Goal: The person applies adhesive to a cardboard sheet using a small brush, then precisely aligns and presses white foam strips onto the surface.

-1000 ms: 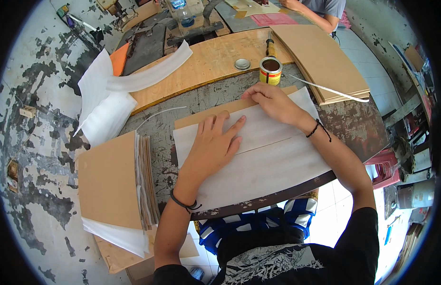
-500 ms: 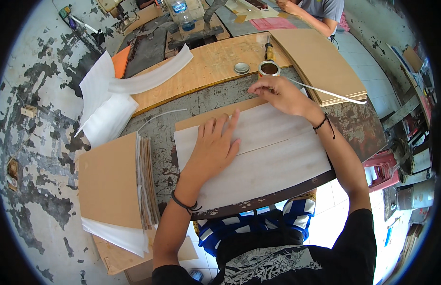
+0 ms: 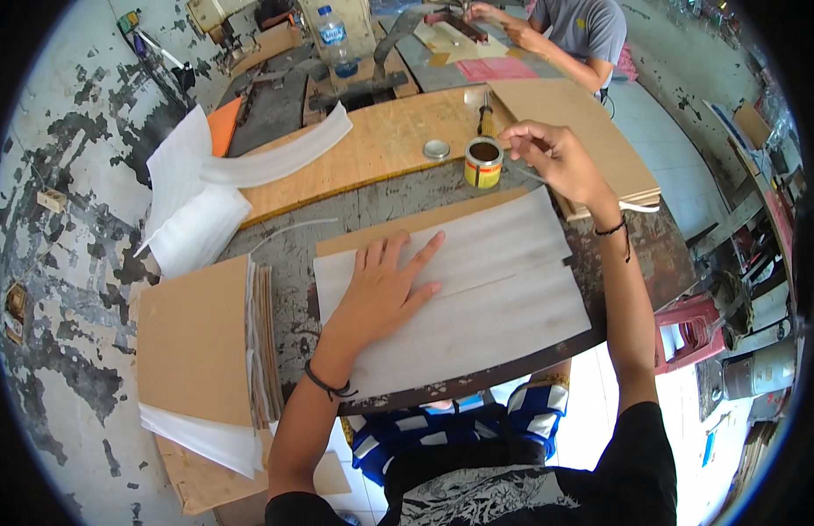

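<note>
My left hand (image 3: 381,294) lies flat with fingers spread on a white foam sheet (image 3: 486,324). Under the sheet, a strip of brown board (image 3: 372,235) shows along its far edge. My right hand (image 3: 560,162) is raised just right of a small yellow can (image 3: 483,167) with brown contents. Its fingers are curled together in a pinch; whatever they hold is too small to make out. A thin white strip (image 3: 639,208) passes behind my right hand and wrist, over the near end of a board stack (image 3: 565,110).
A can lid (image 3: 436,149) and a yellow-handled tool (image 3: 486,118) sit beyond the sheet. Stacked boards (image 3: 196,337) stand at left, below crumpled white foam (image 3: 196,219). A water bottle (image 3: 335,44) is farther back. Another person (image 3: 582,39) works at the far right.
My right hand has moved right and slightly up, away from the sheet's far edge, uncovering the can. My left hand stays flat on the foam sheet. The whole view has shifted a little.
</note>
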Demonstrator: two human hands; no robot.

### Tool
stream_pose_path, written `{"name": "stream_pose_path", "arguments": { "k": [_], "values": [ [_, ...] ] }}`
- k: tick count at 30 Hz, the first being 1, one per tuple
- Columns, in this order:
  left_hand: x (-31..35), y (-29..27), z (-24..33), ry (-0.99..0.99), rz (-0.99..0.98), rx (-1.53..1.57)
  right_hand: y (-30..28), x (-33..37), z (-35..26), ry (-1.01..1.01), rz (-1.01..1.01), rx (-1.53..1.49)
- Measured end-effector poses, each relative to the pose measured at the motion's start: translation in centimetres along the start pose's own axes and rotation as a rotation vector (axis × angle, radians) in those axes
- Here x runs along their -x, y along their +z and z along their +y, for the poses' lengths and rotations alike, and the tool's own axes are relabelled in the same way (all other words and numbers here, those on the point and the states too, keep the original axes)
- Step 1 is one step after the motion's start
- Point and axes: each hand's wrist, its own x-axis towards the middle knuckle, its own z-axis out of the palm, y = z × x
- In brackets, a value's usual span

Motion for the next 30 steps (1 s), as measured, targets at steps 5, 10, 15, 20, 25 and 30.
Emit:
{"name": "stream_pose_path", "arguments": {
  "k": [5,10,15,20,25,30],
  "values": [
    [0.1,-0.2,0.0,0.035,-0.021,-0.068,-0.2,-0.1,1.1,-0.027,0.050,0.096],
    [0.1,-0.2,0.1,0.002,-0.079,-0.051,0.4,-0.2,-0.6,-0.085,0.017,0.109],
    [0.0,-0.3,0.1,0.002,-0.097,-0.068,0.9,-0.3,-0.6,-0.101,-0.032,0.074],
    [0.0,-0.2,-0.1,0.019,-0.071,-0.054,0.7,-0.2,-0.2,-0.087,-0.031,0.098],
    [0.0,-0.1,-0.1,0.020,-0.070,-0.037,0.4,-0.2,-0.6,-0.046,-0.009,0.111],
    [0.1,0.0,-0.4,0.030,-0.034,-0.040,0.9,-0.2,0.1,-0.107,0.031,0.063]
  ]
}}
